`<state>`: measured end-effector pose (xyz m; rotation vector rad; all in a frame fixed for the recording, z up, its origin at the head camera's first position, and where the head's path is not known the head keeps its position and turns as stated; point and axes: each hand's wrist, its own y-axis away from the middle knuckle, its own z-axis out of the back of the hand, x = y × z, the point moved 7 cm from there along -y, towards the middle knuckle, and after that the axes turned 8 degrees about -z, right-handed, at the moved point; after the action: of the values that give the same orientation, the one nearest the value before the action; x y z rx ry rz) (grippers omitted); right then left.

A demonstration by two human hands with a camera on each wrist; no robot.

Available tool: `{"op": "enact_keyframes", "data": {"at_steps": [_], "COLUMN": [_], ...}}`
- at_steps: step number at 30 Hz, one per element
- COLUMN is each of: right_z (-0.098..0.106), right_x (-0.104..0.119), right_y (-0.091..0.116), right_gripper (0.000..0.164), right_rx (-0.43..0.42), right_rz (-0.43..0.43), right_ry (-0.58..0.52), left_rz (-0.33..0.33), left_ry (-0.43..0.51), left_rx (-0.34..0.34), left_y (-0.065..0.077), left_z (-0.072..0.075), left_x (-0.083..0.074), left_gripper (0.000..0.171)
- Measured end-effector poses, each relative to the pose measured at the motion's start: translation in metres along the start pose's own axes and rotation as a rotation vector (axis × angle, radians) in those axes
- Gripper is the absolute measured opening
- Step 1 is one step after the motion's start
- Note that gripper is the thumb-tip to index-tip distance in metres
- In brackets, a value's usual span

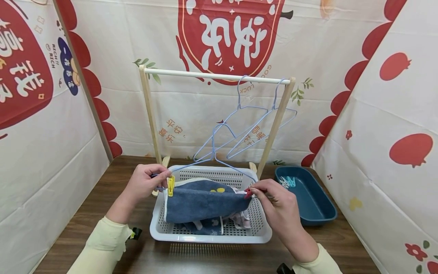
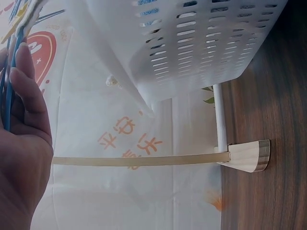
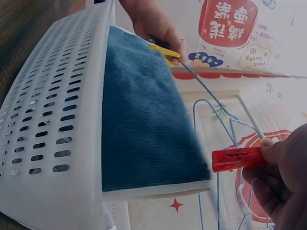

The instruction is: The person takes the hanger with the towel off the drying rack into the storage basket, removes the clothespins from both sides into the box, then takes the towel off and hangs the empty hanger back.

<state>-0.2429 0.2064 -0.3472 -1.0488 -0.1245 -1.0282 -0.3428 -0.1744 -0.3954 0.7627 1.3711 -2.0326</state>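
My left hand (image 1: 145, 182) grips the left end of a blue wire hanger (image 1: 213, 141), beside a yellow clothespin (image 1: 171, 187). That clothespin clamps the left top corner of a dark blue cloth (image 1: 205, 205) with white edging. My right hand (image 1: 282, 203) pinches a red clothespin (image 3: 236, 159) between thumb and fingers at the cloth's right top corner, close to the hanger's right end. The cloth hangs from the hanger over a white perforated basket (image 1: 212, 238). Inside the basket lie more cloths, one blue with pale prints (image 1: 205, 227) and one pale and patterned (image 1: 241, 220).
Behind the basket stands a wooden drying rack with a white bar (image 1: 191, 75); two blue hangers (image 1: 238, 95) hang at its right end. On the right, a dark blue tray (image 1: 316, 222) holds several light-coloured clothespins (image 1: 289, 182). Printed fabric walls surround the table (image 1: 191, 262).
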Motion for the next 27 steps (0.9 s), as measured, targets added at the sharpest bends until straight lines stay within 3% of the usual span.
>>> {"op": "enact_keyframes", "data": {"at_steps": [17,27], "right_z": [-0.001,-0.0001], "right_x": [-0.003,-0.0072], "right_y": [0.0006,0.0013], "right_gripper": [0.028,0.036], "right_rx": [0.017,0.009], "right_rz": [-0.047,-0.085], "right_ry": [0.018,-0.048], "left_rz": [-0.017,-0.012], "left_ry": [-0.009,-0.014], "left_rx": [0.015,0.013], "left_y": [-0.0007,-0.0005], "left_z": [-0.002,-0.0015], "left_x": [0.0014,0.0014], "left_gripper": [0.011,0.011]}}
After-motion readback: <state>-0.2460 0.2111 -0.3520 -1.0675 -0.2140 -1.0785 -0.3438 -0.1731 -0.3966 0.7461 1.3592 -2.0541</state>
